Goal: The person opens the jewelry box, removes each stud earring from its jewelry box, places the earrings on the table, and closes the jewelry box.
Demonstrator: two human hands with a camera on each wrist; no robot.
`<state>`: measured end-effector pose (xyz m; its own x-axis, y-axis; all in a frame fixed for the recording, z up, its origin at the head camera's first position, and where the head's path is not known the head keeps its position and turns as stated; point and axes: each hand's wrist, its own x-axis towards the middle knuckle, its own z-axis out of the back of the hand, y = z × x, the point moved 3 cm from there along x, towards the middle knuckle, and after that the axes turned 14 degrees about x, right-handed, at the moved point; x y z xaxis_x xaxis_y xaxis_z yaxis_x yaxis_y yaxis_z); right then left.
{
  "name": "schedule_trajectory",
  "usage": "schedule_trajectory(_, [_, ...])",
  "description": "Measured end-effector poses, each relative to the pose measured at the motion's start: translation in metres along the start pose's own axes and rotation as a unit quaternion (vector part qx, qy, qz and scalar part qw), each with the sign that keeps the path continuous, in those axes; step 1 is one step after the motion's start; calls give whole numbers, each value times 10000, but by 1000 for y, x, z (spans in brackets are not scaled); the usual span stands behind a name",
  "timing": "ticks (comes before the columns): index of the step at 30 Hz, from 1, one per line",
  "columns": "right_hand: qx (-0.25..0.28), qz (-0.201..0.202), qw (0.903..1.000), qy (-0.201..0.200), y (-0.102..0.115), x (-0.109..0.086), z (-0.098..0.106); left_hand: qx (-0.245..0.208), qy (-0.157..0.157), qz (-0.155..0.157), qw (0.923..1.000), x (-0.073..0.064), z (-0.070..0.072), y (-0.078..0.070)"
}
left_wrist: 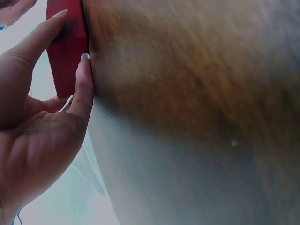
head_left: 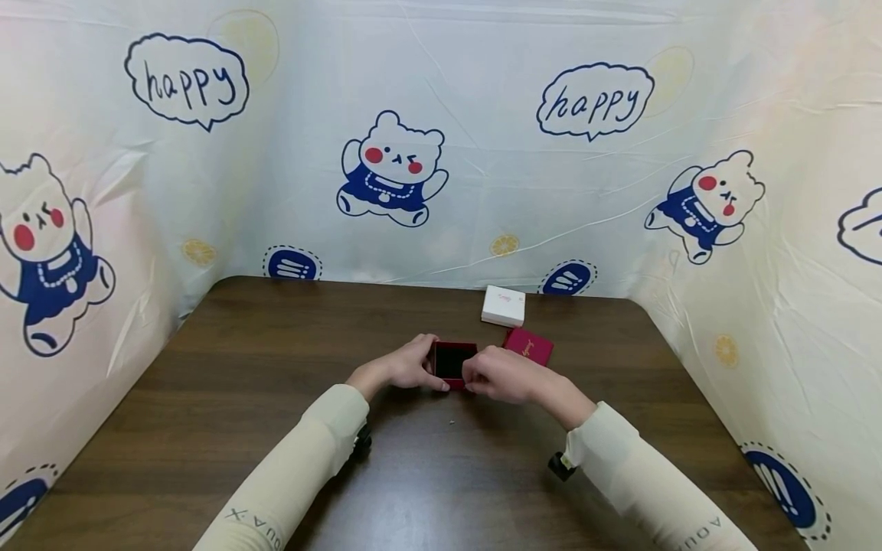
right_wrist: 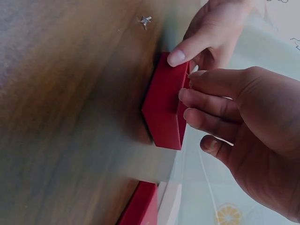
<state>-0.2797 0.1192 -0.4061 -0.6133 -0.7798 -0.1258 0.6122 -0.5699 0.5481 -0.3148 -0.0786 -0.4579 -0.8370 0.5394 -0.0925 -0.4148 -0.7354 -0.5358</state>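
Red walls and a dark inside make up the small box (right_wrist: 159, 89), which sits open side up near the middle of the brown wooden tabletop (head_left: 207, 428). The left hand (head_left: 413, 365) holds its left end, the thumb pressed on the front wall and the other fingers around the side, so that grip is closed around the box. The right hand (head_left: 506, 373) is bent over the right part of the opening, fingertips close together at the rim; whether its grip pinches something thin, I cannot tell. A tiny silvery star (right_wrist: 146, 20) lies on the wood in front of the box. Just beyond the right hand lies a flat red piece (head_left: 529, 347) with pale lettering, and behind that a white box (head_left: 504, 306). Pale sleeves (head_left: 313, 444) cover both forearms. Printed cloth (head_left: 482, 99) with cartoon bears and "happy" bubbles hangs behind.
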Motion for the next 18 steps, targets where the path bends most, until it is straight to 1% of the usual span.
schedule_trajectory(5, [113, 2, 9999, 109, 2, -1, -7, 69, -36, -21, 10000, 0, 1, -1])
schedule_trajectory(10, [73, 45, 9998, 203, 2, -1, -15, 107, -38, -39, 9999, 0, 0, 0])
schedule_trajectory(18, [171, 5, 9991, 395, 1, 0, -23, 135, -29, 14, 9999, 0, -1, 1])
